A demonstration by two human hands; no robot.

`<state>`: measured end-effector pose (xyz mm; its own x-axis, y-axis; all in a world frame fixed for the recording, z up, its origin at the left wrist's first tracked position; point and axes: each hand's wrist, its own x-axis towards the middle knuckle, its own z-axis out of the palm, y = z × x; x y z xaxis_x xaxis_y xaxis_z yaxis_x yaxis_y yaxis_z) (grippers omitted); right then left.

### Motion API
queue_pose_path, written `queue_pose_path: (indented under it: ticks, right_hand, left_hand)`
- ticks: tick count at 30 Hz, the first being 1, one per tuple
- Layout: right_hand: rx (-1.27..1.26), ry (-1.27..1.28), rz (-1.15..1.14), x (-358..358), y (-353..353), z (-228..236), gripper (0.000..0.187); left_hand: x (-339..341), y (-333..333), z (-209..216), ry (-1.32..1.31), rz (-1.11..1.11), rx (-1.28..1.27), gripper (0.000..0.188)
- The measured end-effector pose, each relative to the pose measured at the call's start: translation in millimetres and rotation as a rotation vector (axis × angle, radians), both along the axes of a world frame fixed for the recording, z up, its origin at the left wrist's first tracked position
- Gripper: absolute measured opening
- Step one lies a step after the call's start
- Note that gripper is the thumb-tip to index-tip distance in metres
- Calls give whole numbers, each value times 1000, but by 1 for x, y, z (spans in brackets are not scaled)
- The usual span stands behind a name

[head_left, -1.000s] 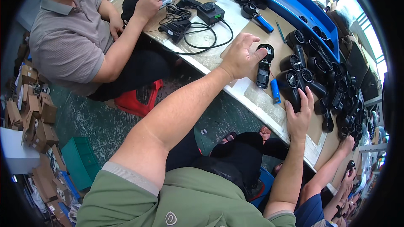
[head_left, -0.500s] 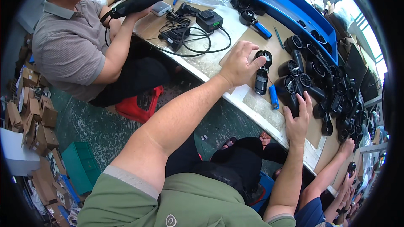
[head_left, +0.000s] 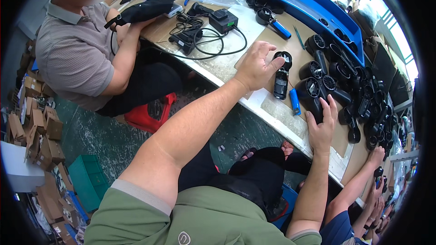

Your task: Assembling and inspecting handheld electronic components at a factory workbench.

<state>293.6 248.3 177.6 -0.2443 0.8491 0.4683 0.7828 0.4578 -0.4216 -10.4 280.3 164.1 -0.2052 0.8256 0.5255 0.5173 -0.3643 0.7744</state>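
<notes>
My left hand (head_left: pixel 260 66) reaches over the table edge with its fingers apart. Its thumb tip overlaps the round end of an opened black handheld fan shell (head_left: pixel 281 84); whether they touch, I cannot tell. A blue cylindrical battery cell (head_left: pixel 295 102) lies just right of that shell. Farther right, my right hand (head_left: pixel 321 131) has its thumb and fingers on either side of the handle of a black handheld fan (head_left: pixel 312 91), in a loose grip. Part of that handle is hidden by the fingers.
Many black fans (head_left: pixel 365 95) crowd the right side. A blue tray (head_left: pixel 313 11) stands behind, near a green pen-like stick (head_left: pixel 299 37) and another fan part with a blue cell (head_left: pixel 281 30). A black charger (head_left: pixel 223 20) with looped cable sits left. Co-workers sit on both sides.
My hands keep nearly the same places by the fan parts. The co-worker on the left has lowered the black sleeve-like item slightly. The whole view has shifted a little.
</notes>
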Motion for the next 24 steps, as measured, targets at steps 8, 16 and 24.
queue_pose_path:
  ticks: [8, 16, 24]
  right_hand:
    - [10, 15, 6, 0, -2, 2, 56]
    - [4, 5, 6, 1, 1, 1, 56]
    - [-1, 5, 14, 3, 0, -1, 56]
  left_hand:
    - [2, 0, -3, -1, 15, 24, 66]
    - [1, 1, -1, -18, 1, 7, 67]
    - [3, -2, -1, -15, 13, 0, 66]
